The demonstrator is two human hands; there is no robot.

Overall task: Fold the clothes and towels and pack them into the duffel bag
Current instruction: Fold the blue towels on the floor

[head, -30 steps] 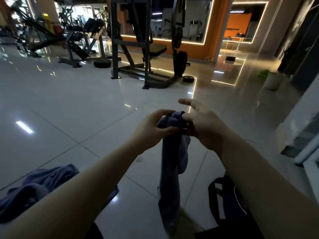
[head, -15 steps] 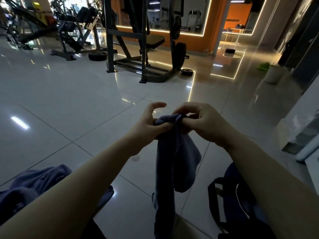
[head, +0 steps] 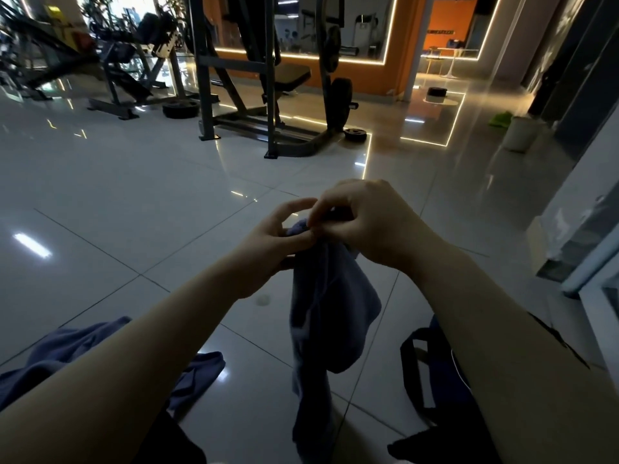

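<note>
Towel — long axis vertical, top edge between left hand and right hand

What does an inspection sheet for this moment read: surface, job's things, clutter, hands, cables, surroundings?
Surface: glossy tiled floor, reflecting lights.
Job's things: blue towel hanging from both hands; blue garment crumpled on the floor at left; dark duffel bag on the floor at right, partly hidden by the forearm.
Clutter: weight plate lying by the rack.
Hands: left hand and right hand each pinch the towel's top edge, grip close together.
Cables: nothing seen.
Surroundings: weight rack with bench, white bin, dim gym lighting.
</note>
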